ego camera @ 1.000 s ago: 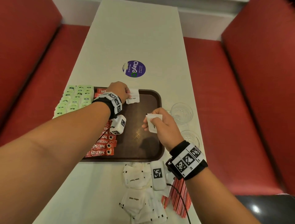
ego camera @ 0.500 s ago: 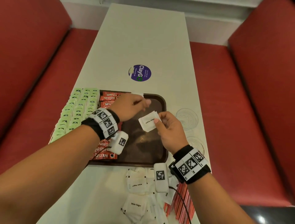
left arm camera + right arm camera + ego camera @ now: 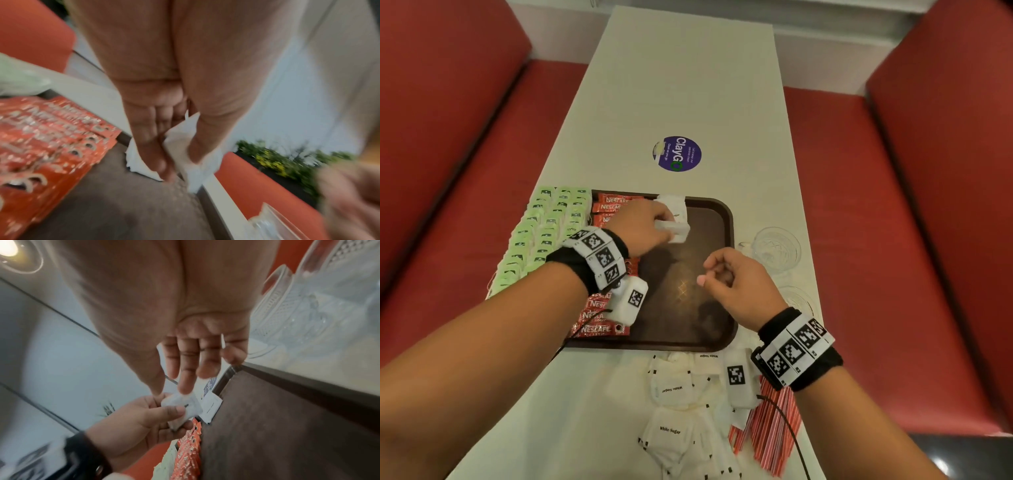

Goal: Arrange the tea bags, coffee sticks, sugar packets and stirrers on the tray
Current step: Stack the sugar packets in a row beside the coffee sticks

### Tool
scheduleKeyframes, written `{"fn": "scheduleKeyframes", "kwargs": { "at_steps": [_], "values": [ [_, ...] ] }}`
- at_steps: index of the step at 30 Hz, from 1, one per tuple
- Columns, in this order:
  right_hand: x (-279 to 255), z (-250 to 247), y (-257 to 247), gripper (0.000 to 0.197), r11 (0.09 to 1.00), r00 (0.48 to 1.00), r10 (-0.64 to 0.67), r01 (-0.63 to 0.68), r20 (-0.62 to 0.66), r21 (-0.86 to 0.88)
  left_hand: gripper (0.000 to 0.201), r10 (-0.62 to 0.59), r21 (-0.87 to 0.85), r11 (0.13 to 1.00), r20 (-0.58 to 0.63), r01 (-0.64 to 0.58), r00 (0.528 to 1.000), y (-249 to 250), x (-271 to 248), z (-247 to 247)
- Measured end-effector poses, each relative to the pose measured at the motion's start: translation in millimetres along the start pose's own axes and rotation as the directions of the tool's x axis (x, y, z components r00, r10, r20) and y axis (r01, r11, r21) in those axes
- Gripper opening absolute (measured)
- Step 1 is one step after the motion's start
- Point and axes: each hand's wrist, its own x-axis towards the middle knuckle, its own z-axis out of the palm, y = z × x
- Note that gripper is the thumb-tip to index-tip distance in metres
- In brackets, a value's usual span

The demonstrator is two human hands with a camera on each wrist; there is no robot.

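My left hand [image 3: 669, 228] pinches a white sugar packet [image 3: 678, 232] between thumb and fingers over the far left of the brown tray [image 3: 688, 308]. In the left wrist view the same packet [image 3: 180, 146] hangs just above the tray floor. Another sugar packet [image 3: 674, 205] lies flat at the tray's far edge. Red coffee sticks [image 3: 602, 329] line the tray's left side, and green tea bags [image 3: 544, 233] lie in rows left of them. My right hand [image 3: 709, 274] hovers over the tray's middle, fingers relaxed and empty. Loose sugar packets [image 3: 671, 428] and striped stirrers [image 3: 774, 431] lie on the table near me.
Two clear glasses [image 3: 777, 246] [image 3: 799, 299] stand right of the tray, close to my right wrist. A purple round sticker [image 3: 677, 154] marks the white table [image 3: 681, 85] beyond the tray. Red bench seats [image 3: 876, 205] flank both sides.
The right hand passed its sugar packet to the left hand and drew back empty. The left hand carried the packet toward the tray's far left, beside the packet lying there.
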Motion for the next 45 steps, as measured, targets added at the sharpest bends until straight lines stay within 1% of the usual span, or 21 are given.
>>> {"fn": "scheduleKeyframes", "kwargs": {
  "at_steps": [1, 3, 5, 7, 10, 12, 14, 17, 19, 20, 22, 24, 26, 28, 30, 32, 35, 38, 40, 42, 45],
  "values": [
    [-3.3, -2.0, 1.0, 0.015, 0.998, 0.998, -0.004, 0.008, 0.06, -0.067, 0.019, -0.062, -0.018, 0.998, -0.042, 0.061, 0.997, -4.9, 9.2, 1.2],
    [-11.6, -4.0, 3.1, 0.018, 0.983, 0.985, 0.015, 0.017, 0.173, -0.183, 0.023, -0.134, -0.026, 0.991, -0.072, 0.132, 0.988, -12.4, 27.3, 5.1],
    [-21.5, -3.9, 5.4, 0.019, 0.97, 0.962, 0.062, 0.005, 0.266, -0.244, 0.026, -0.16, 0.017, 0.987, -0.069, 0.162, 0.985, -15.2, 43.3, 10.5],
    [-31.6, -2.3, 9.0, 0.021, 0.956, 0.943, 0.098, -0.001, 0.318, -0.292, 0.027, -0.181, 0.027, 0.983, -0.06, 0.183, 0.982, -15.4, 55.1, 15.2],
    [-45.1, -0.3, 14.3, 0.024, 0.913, 0.93, 0.106, 0.049, 0.352, -0.405, 0.031, -0.193, 0.089, 0.976, -0.045, 0.196, 0.98, -12.9, 65.9, 18.0],
    [-53.6, 0.0, 16.1, 0.026, 0.861, 0.921, 0.097, 0.113, 0.378, -0.496, 0.031, -0.192, 0.158, 0.968, -0.047, 0.197, 0.98, -11.8, 70.8, 17.1],
    [-61.9, 0.5, 18.0, 0.031, 0.806, 0.906, 0.11, 0.159, 0.408, -0.57, 0.032, -0.192, 0.191, 0.961, -0.053, 0.199, 0.98, -12.9, 73.4, 17.8],
    [-72.3, 4.9, 25.2, 0.042, 0.735, 0.892, 0.159, 0.18, 0.423, -0.654, 0.044, -0.192, 0.166, 0.965, -0.074, 0.202, 0.979, -15.8, 73.6, 20.5],
    [-77.6, 9.6, 31.8, 0.045, 0.706, 0.894, 0.163, 0.19, 0.418, -0.682, 0.053, -0.195, 0.123, 0.971, -0.092, 0.205, 0.977, -13.2, 69.0, 19.6],
    [-79.8, 11.8, 34.3, 0.044, 0.691, 0.895, 0.161, 0.199, 0.417, -0.695, 0.053, -0.188, 0.099, 0.975, -0.109, 0.199, 0.976, -9.5, 64.8, 18.3],
    [-82.9, 15.2, 37.9, 0.043, 0.668, 0.898, 0.152, 0.214, 0.413, -0.712, 0.045, -0.124, 0.072, 0.988, -0.145, 0.136, 0.982, 3.0, 51.1, 14.9],
    [-84.6, 17.6, 38.6, 0.042, 0.667, 0.907, 0.139, 0.212, 0.399, -0.714, 0.034, -0.017, 0.047, 0.999, -0.157, 0.025, 0.987, 19.5, 27.2, 13.5],
    [-84.4, 19.8, 38.4, 0.039, 0.669, 0.915, 0.121, 0.211, 0.385, -0.713, 0.023, 0.069, -0.005, 0.998, -0.098, -0.069, 0.993, 34.3, -6.3, 16.1],
    [-82.4, 21.7, 37.9, 0.034, 0.664, 0.921, 0.124, 0.2, 0.37, -0.721, 0.016, 0.153, -0.004, 0.988, 0.029, -0.153, 0.988, 42.7, -42.8, 21.8],
    [-79.9, 23.7, 38.0, 0.028, 0.654, 0.928, 0.126, 0.187, 0.35, -0.733, 0.012, 0.211, 0.06, 0.973, 0.169, -0.224, 0.963, 45.3, -76.2, 28.0],
    [-78.9, 25.9, 36.9, 0.024, 0.643, 0.937, 0.121, 0.178, 0.328, -0.745, 0.012, 0.223, 0.14, 0.952, 0.29, -0.271, 0.931, 44.4, -105.2, 35.5],
    [-82.0, 27.3, 34.1, 0.018, 0.682, 0.949, 0.098, 0.154, 0.298, -0.715, 0.018, 0.212, 0.219, 0.924, 0.388, -0.314, 0.897, 38.0, -139.5, 51.6],
    [-89.2, 26.5, 31.3, 0.009, 0.754, 0.957, 0.06, 0.143, 0.284, -0.641, 0.033, 0.192, 0.255, 0.911, 0.429, -0.323, 0.883, 28.3, -159.9, 68.9],
    [-94.4, 25.0, 27.6, 0.011, 0.792, 0.957, 0.05, 0.137, 0.286, -0.596, 0.04, 0.192, 0.26, 0.912, 0.411, -0.317, 0.891, 26.1, -167.8, 77.8],
    [-98.9, 23.2, 24.0, 0.014, 0.834, 0.963, 0.051, 0.106, 0.266, -0.542, 0.043, 0.196, 0.255, 0.918, 0.379, -0.305, 0.905, 25.9, -172.4, 85.4],
    [-104.4, 21.6, 22.8, 0.019, 0.898, 0.976, 0.045, 0.054, 0.214, -0.436, 0.037, 0.189, 0.258, 0.923, 0.346, -0.287, 0.919, 25.2, -174.4, 93.4]
  ]
}}
